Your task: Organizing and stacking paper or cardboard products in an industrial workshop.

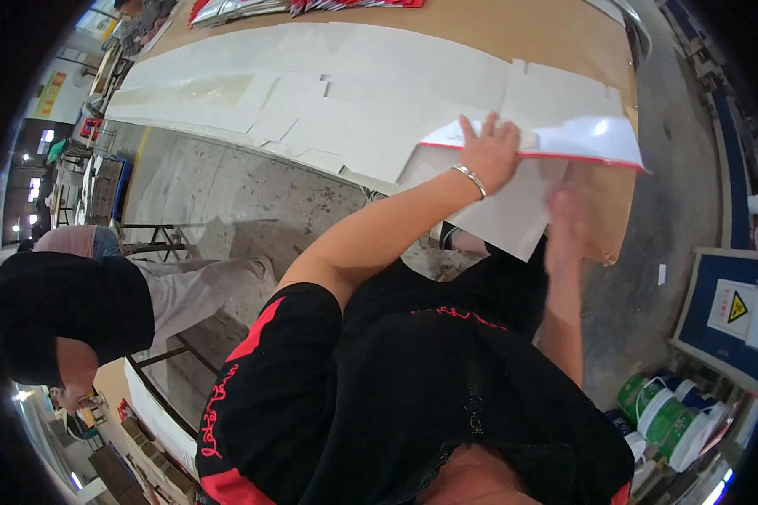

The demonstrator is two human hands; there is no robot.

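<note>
A white sheet with a red edge (585, 139) lies in the upper right of the frame, across the near right corner of a brown-topped desk (556, 38). Its glossy strip runs from the centre toward the right, with the red line along its lower side, and a plain pale panel (505, 206) slants down below it, past the edge of the desk. The left hand (490, 156), with a silver bracelet (472, 179) at the wrist, rests on the strip; its fingers are stretched and spread, pointing to the top of the frame, and I cannot tell whether the thumb pinches the small pale patch beside them. The right hand (567, 210) is just below the red line, near the panel, too blurred to tell whether its fingers are released or grasping

Long white cut-out sheets (362, 93) spread from the upper left to the upper right of the desk, and red and silver packets (312, 7) are piled at the top edge. A co-worker in a black top (76, 303) bends at the left; green buckets (665, 421) stand in the lower right, below a blue framed board (699, 324)
</note>
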